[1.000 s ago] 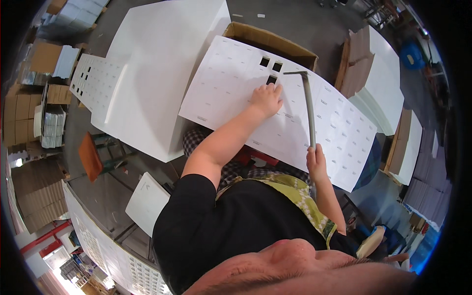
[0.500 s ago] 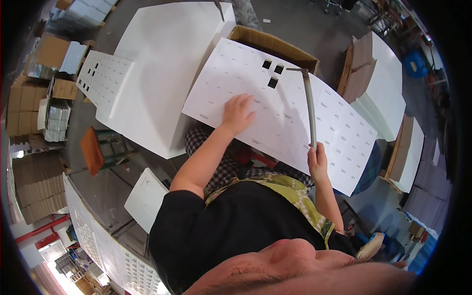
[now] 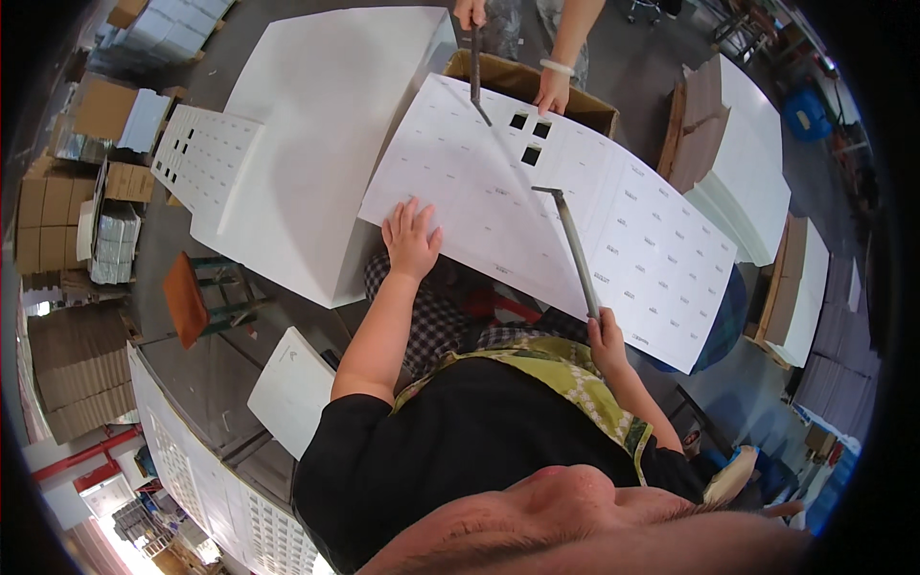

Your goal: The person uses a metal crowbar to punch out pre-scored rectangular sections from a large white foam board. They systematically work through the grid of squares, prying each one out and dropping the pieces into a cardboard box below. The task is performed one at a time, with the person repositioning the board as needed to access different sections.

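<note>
A large white printed sheet (image 3: pixel 450 192) lies before me, with three square holes near its far edge. My left hand (image 3: pixel 410 244) rests on its left near edge, fingers spread. Wrapped round the handle of a long grey metal rod with a short crosswise head (image 3: pixel 575 247) is my right hand (image 3: pixel 608 337), at the sheet's near edge. The rod slants over the sheet, its head below the holes. Across from me, a co-worker's hand (image 3: pixel 553 91) with a white bracelet touches the far edge beside the holes. The co-worker's other hand (image 3: pixel 470 11) grips a similar dark rod (image 3: pixel 475 72), tip over the sheet.
A tall stack of white board (image 3: pixel 316 125) stands to the left, bearing a smaller printed sheet with holes (image 3: pixel 206 153). Behind my sheet is an open cardboard box (image 3: pixel 594 113). More stacked board (image 3: pixel 743 163) stands at right. An orange-topped stool (image 3: pixel 184 299) is at left.
My left hand has slid left to the sheet's edge. My right hand has come nearer me, drawing the rod's head away from the holes. The co-worker's hands have come into view.
</note>
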Demonstrator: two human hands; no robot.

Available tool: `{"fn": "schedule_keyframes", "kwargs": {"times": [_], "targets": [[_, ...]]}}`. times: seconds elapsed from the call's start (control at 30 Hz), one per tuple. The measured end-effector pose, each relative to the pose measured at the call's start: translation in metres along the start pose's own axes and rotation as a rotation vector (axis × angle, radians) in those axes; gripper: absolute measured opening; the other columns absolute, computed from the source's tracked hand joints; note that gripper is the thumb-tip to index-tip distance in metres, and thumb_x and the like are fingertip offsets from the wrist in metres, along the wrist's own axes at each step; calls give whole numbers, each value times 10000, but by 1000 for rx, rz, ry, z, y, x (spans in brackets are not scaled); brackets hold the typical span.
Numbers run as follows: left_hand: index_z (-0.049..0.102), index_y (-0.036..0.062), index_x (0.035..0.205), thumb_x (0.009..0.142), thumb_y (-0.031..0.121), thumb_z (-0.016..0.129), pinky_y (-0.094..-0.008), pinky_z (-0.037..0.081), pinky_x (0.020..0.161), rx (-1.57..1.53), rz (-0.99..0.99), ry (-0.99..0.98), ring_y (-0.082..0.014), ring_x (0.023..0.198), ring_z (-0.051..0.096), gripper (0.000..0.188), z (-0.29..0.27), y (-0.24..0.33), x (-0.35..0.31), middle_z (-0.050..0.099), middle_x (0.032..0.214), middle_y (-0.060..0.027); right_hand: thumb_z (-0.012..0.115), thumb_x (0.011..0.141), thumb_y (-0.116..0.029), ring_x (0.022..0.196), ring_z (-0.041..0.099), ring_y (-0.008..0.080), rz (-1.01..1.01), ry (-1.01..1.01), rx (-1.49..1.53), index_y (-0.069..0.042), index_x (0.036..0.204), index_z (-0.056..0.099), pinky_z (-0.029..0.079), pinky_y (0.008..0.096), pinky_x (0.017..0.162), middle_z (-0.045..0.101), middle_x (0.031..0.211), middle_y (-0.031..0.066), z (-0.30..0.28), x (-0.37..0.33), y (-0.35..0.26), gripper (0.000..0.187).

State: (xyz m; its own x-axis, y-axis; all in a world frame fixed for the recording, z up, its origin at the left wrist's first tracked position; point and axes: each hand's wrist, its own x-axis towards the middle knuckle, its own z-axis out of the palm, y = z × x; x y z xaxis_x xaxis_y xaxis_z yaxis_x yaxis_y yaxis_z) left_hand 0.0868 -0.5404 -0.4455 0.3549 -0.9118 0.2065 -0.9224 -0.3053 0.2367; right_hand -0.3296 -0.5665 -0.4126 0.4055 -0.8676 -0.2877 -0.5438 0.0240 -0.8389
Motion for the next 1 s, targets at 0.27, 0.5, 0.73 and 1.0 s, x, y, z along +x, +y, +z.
{"fn": "schedule_keyframes", "kwargs": {"times": [0.27,0.5,0.73,1.0], "targets": [[494,209,1249,827,334,592,-585,211,1045,-3,14,42,-329,1320,297,451,1,1,-1,373,1402,-65,494,936,-192,685,550,307,-7,-40,-61,-35,1089,477,437,377,654,552,750,175,12,-11,12,220],[497,214,1248,829,334,589,-580,205,1052,9,-9,25,-324,1322,294,446,-1,4,-1,369,1404,-56,487,938,-196,667,539,312,-19,-43,-49,-32,1078,472,427,384,637,536,732,180,15,-11,13,217],[498,215,1250,829,336,586,-585,205,1052,14,-14,21,-322,1323,294,446,0,4,-1,369,1405,-55,478,945,-224,617,528,303,-14,-53,-39,-31,1077,469,415,386,596,518,679,161,15,-11,14,234],[497,223,1246,824,347,588,-594,193,1056,17,-26,20,-318,1335,277,449,1,3,-1,363,1409,-59,478,946,-222,608,513,280,-25,-34,-37,-29,1070,480,411,374,591,512,676,149,14,-11,9,230]]}}
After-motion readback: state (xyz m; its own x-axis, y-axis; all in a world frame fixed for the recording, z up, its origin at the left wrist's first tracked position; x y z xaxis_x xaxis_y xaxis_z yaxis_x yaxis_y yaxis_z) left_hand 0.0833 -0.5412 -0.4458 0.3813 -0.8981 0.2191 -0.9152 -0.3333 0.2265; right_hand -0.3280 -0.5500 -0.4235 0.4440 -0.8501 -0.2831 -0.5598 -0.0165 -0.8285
